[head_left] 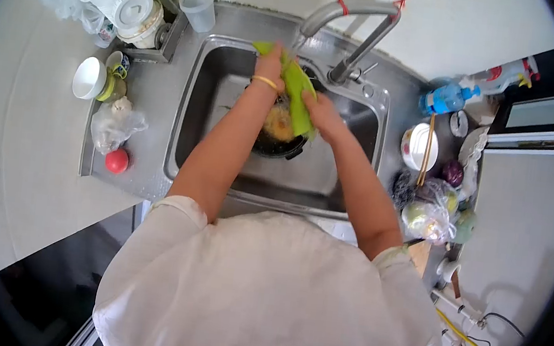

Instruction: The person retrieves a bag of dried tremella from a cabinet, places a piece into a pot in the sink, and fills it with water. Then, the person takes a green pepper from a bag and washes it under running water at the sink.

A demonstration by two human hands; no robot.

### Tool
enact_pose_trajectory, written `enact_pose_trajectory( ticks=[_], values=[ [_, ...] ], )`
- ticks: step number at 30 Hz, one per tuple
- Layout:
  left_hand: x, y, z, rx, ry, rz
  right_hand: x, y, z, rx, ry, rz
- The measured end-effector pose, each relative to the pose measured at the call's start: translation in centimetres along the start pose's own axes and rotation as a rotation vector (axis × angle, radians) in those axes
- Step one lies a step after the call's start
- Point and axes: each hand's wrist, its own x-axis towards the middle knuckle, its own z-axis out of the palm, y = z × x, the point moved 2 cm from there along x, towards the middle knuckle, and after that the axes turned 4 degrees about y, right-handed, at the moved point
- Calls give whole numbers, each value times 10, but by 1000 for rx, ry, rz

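A bright green cloth (297,94) is stretched between my two hands under the running tap (348,11). My left hand (271,70), with a yellow band at the wrist, grips its upper left part. On its lower right edge my right hand (322,115) is closed. Directly below the cloth, a dark round pan (278,150) with yellowish-brown contents or residue sits in the steel sink (225,59). Cloth and hands hide part of the pan.
Left of the sink stand white tubs (132,12), a clear plastic cup (200,8), a white bowl (89,77) and a red ball-shaped item (117,161). On the right are a blue bottle (448,98), a white bowl with chopsticks (419,146) and bagged produce (429,219).
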Motion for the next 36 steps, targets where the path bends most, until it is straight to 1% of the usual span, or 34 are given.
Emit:
enact_pose_trajectory(
  ticks=[1,2,3,5,6,9,10,11,12,13,15,16,18,19,20,21,22,25,26,29,32,35,36],
  values=[
    [-1,3,1,-5,43,59,15,6,0,-205,69,-57],
    [-3,5,3,-9,78,120,20,-6,1,-265,162,-148],
    [-6,4,4,6,60,130,21,-24,4,-327,258,-242],
    [-10,4,8,26,19,158,29,-45,19,-502,307,-267],
    [-11,7,10,39,42,142,32,-50,25,-592,329,-284],
    [-8,21,4,39,85,81,17,-46,35,-608,365,-443],
    [-1,32,-2,14,77,49,6,-46,35,-678,288,-346],
    [6,36,-6,-15,70,17,5,-40,33,-639,244,-333],
    [4,36,-7,23,121,4,7,-31,31,-602,198,-321],
    [1,32,-8,0,91,12,8,-22,31,-562,150,-308],
    [-5,22,-7,-35,26,25,19,-11,22,-479,146,-322],
    [-6,14,-6,44,-126,44,27,-8,18,-440,151,-332],
    [-12,2,-6,199,-426,86,46,0,20,-87,57,-277],
    [-19,-4,-6,203,-400,11,50,3,24,92,5,-245],
    [-25,-9,-6,210,-376,-60,53,9,24,263,-116,-75],
    [-30,-10,-3,219,-356,-133,44,-2,19,433,-233,97],
    [-25,-8,-6,165,-376,-209,33,-8,16,601,-348,273],
    [-25,15,-8,-58,-408,-289,1,-9,15,784,-670,436],
    [-7,17,-16,-150,-460,-340,-1,-1,13,812,-833,437],
    [11,24,-22,215,-336,-14,-2,-11,17,575,-495,335],
    [-10,38,-5,382,66,163,15,-30,16,200,-444,56],
    [-6,41,-7,565,231,173,16,-54,34,-607,-125,-316],
    [3,43,-11,507,207,147,4,-61,40,-668,12,-260]
  ],
)
